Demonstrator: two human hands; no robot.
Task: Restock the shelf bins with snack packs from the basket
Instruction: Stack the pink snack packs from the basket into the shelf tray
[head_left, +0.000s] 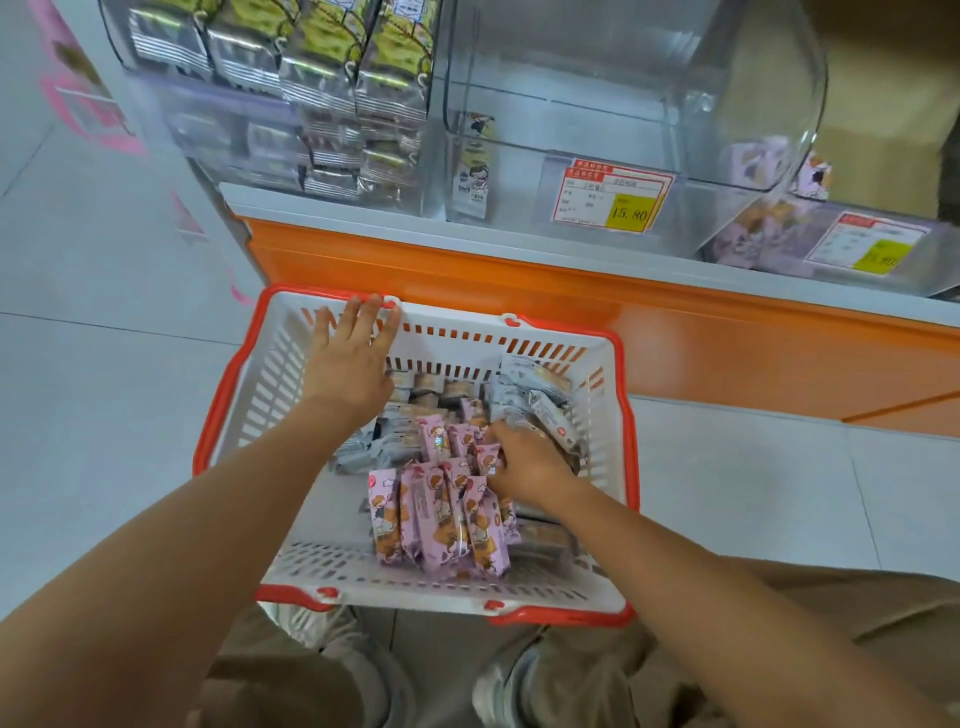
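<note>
At lower centre of frame, 1 basket (631, 467) holding roughly 10 pink snack packs (441, 525); left hand (353, 364) flat on far rim, right hand (530, 467) curled among them, hold indeterminate; 3 shelf bins (597, 119) above.

Packs (441, 514) in basket (291, 364), before shelf (519, 244)

Fingertips of the right hand (530, 465) lie buried among pink snack packs (441, 514); its grip cannot be read. Small print on the price label (615, 195) is illegible. The rightmost bin (930, 260) is cut by the frame edge; the leftmost bin (208, 130) is blurred.
</note>
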